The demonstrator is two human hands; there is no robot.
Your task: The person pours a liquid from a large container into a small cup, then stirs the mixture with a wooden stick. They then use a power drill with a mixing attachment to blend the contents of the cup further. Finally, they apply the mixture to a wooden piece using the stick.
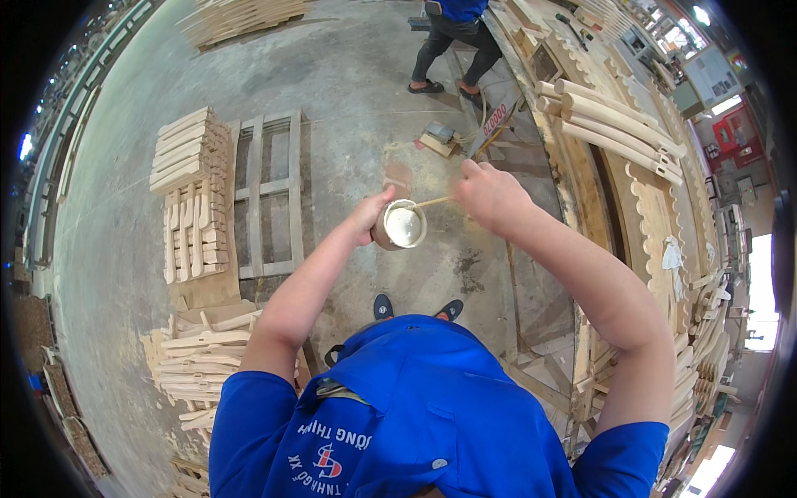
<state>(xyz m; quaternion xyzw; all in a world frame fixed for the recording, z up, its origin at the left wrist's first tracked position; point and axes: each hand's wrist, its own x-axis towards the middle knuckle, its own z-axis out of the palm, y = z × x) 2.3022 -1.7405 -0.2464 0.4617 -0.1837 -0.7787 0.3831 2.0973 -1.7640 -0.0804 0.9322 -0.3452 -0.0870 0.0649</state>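
My left hand (370, 216) is wrapped round the side of a small round tub (385, 236) in front of me. Thick white paste (403, 222) lies inside it, with some smeared on the rim. In my right hand (494, 195), closed in a grip, is a thin wooden stick (433, 201). The stick slants down to the left, and its far end meets the tub's rim; whether its tip is in the paste I cannot tell.
Stacked wooden pieces (184, 158) stand left beside a slatted pallet (264, 195); curved pieces (203, 365) lie nearer. A bench at right bears rounded wooden lengths (618, 129). A wooden block (438, 143) lies on the floor ahead, and a person (457, 46) stands beyond.
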